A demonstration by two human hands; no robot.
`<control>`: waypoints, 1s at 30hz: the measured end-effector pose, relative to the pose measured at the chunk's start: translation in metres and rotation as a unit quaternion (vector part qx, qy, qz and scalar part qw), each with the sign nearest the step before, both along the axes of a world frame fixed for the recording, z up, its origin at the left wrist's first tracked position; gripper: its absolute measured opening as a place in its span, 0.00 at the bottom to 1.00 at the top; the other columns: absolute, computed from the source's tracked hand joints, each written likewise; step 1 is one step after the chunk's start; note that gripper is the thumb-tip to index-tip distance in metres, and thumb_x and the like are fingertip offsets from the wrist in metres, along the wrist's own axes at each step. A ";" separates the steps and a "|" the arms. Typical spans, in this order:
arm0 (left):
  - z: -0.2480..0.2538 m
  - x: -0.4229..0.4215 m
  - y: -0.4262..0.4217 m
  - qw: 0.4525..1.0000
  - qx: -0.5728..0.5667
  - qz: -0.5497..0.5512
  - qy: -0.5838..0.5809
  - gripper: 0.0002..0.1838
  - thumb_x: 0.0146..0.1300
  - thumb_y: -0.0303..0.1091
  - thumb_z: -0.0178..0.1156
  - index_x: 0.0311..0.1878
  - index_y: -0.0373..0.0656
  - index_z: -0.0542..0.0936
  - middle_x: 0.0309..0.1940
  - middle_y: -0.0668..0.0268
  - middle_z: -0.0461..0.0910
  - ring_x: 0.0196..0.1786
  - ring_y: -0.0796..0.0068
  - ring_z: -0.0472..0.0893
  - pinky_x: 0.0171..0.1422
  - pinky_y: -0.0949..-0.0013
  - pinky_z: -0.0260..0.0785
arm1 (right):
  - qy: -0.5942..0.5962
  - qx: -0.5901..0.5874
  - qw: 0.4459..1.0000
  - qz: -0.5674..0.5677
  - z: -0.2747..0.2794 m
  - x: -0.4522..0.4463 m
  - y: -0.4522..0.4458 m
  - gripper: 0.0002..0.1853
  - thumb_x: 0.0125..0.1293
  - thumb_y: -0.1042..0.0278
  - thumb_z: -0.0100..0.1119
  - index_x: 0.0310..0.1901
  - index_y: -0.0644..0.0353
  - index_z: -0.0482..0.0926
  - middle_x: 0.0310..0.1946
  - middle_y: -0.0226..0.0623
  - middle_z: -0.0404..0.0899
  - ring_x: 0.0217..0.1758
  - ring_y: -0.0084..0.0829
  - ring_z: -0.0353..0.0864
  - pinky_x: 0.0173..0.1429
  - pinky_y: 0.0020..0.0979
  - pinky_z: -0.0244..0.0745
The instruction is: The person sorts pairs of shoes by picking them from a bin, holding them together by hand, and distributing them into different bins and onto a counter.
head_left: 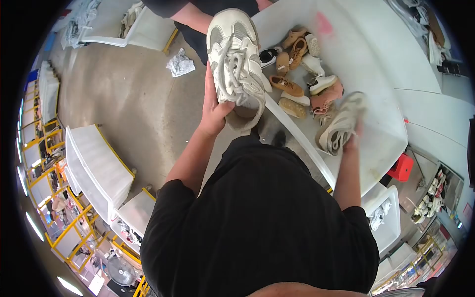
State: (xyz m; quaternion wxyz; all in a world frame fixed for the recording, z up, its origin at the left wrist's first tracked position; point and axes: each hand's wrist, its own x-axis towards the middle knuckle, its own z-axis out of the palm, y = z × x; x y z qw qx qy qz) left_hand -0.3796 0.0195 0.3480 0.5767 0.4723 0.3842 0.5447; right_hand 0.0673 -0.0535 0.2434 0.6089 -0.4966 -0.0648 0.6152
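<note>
A chunky white and grey lace-up sneaker (240, 62) is held up close to the camera, toe toward the top of the view. My left hand (213, 115) is closed around its side near the heel, the thumb at the collar opening. On the right, my right hand (353, 140) grips a similar pale sneaker (345, 121), blurred by motion and partly hiding the fingers. That sneaker is over the inside of a large white bin (366, 64). Below it in the bin lie several loose shoes, among them a brown shoe (286, 86) and a pink shoe (328, 96).
Another person's arm (195, 19) shows behind the raised sneaker. A white cloth (181, 63) lies on the concrete floor (133, 94). White bins (99, 163) on yellow frames stand at the left, and a smaller bin (388, 218) at the right. A red box (401, 167) is beside the large bin.
</note>
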 end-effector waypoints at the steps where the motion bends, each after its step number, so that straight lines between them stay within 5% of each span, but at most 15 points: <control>1: 0.000 0.004 -0.007 1.000 -0.019 -0.017 -0.018 0.63 0.54 0.46 0.64 0.84 0.39 0.35 0.83 0.54 0.48 0.84 0.59 0.52 0.85 0.57 0.45 | 0.026 -0.015 0.999 0.011 -0.030 0.000 -0.012 0.24 0.76 0.52 0.56 0.63 0.63 0.77 0.52 0.41 0.85 0.54 0.38 0.85 0.61 0.41 0.81; 4: 0.020 0.035 -0.030 0.999 -0.032 -0.004 -0.032 0.61 0.54 0.47 0.61 0.84 0.39 0.35 0.83 0.54 0.47 0.84 0.58 0.52 0.85 0.57 0.44 | 0.084 -0.053 0.995 0.031 -0.073 -0.017 -0.028 0.24 0.76 0.51 0.56 0.63 0.61 0.77 0.53 0.42 0.85 0.53 0.40 0.86 0.60 0.41 0.83; 6: 0.020 0.047 -0.047 0.999 -0.041 0.007 -0.025 0.60 0.57 0.49 0.59 0.84 0.39 0.36 0.84 0.55 0.47 0.84 0.59 0.52 0.85 0.58 0.44 | 0.211 0.012 0.975 0.063 -0.051 -0.031 -0.023 0.23 0.77 0.51 0.54 0.64 0.59 0.77 0.52 0.41 0.85 0.53 0.39 0.87 0.58 0.39 0.84; 9: 0.024 0.069 -0.071 0.998 -0.034 0.010 -0.045 0.59 0.57 0.50 0.59 0.85 0.39 0.37 0.84 0.55 0.47 0.84 0.59 0.52 0.85 0.58 0.44 | 0.239 0.093 0.953 0.161 0.022 -0.052 -0.033 0.24 0.78 0.49 0.53 0.65 0.58 0.76 0.52 0.39 0.85 0.53 0.37 0.87 0.58 0.37 0.84; 10: 0.025 0.078 -0.084 0.993 -0.046 0.044 -0.099 0.49 0.61 0.48 0.59 0.82 0.42 0.52 0.78 0.56 0.62 0.78 0.58 0.64 0.82 0.56 0.53 | 0.221 0.063 0.966 0.120 0.013 -0.054 -0.039 0.26 0.78 0.48 0.52 0.66 0.58 0.75 0.52 0.39 0.85 0.52 0.36 0.87 0.57 0.36 0.84; 13: 0.029 0.090 -0.104 0.998 -0.026 0.032 -0.041 0.56 0.61 0.52 0.57 0.85 0.39 0.40 0.84 0.55 0.48 0.84 0.60 0.52 0.85 0.58 0.44 | 0.198 -0.030 0.974 0.103 0.028 -0.062 -0.050 0.27 0.79 0.46 0.50 0.68 0.58 0.74 0.53 0.37 0.85 0.53 0.32 0.86 0.56 0.35 0.84; 14: 0.026 0.097 -0.113 0.993 -0.039 0.058 -0.093 0.50 0.61 0.50 0.58 0.83 0.43 0.50 0.79 0.56 0.59 0.79 0.59 0.62 0.82 0.56 0.52 | 0.192 -0.013 0.973 0.126 0.046 -0.063 -0.050 0.27 0.79 0.47 0.50 0.68 0.58 0.74 0.54 0.37 0.84 0.54 0.32 0.86 0.56 0.35 0.84; 19: 0.058 0.123 -0.149 0.998 0.027 0.058 -0.013 0.55 0.60 0.52 0.58 0.85 0.42 0.42 0.82 0.55 0.53 0.82 0.59 0.56 0.84 0.57 0.46 | 0.103 0.147 0.961 0.211 0.136 -0.081 -0.045 0.25 0.78 0.50 0.53 0.67 0.58 0.74 0.56 0.38 0.82 0.54 0.30 0.84 0.55 0.33 0.82; 22: 0.060 0.129 -0.167 0.993 0.088 0.056 0.048 0.55 0.61 0.51 0.56 0.85 0.39 0.41 0.82 0.53 0.51 0.83 0.57 0.55 0.85 0.57 0.44 | -0.112 0.156 0.967 0.168 0.165 -0.098 -0.047 0.25 0.75 0.53 0.58 0.66 0.60 0.72 0.56 0.34 0.78 0.53 0.25 0.79 0.56 0.30 0.76; 26: 0.064 0.107 -0.178 0.951 0.209 0.084 0.211 0.56 0.61 0.46 0.55 0.83 0.33 0.36 0.82 0.47 0.46 0.83 0.53 0.52 0.85 0.54 0.43 | -0.047 0.260 0.954 0.140 0.179 -0.114 -0.057 0.25 0.75 0.56 0.60 0.65 0.62 0.72 0.57 0.34 0.78 0.55 0.25 0.78 0.58 0.31 0.75; 30: 0.087 0.105 -0.201 0.963 0.200 0.066 0.170 0.57 0.60 0.44 0.58 0.83 0.34 0.34 0.83 0.48 0.43 0.84 0.55 0.48 0.85 0.56 0.40 | -0.027 0.267 0.951 0.154 0.196 -0.121 -0.070 0.24 0.75 0.56 0.59 0.64 0.63 0.72 0.56 0.35 0.78 0.54 0.25 0.79 0.58 0.30 0.76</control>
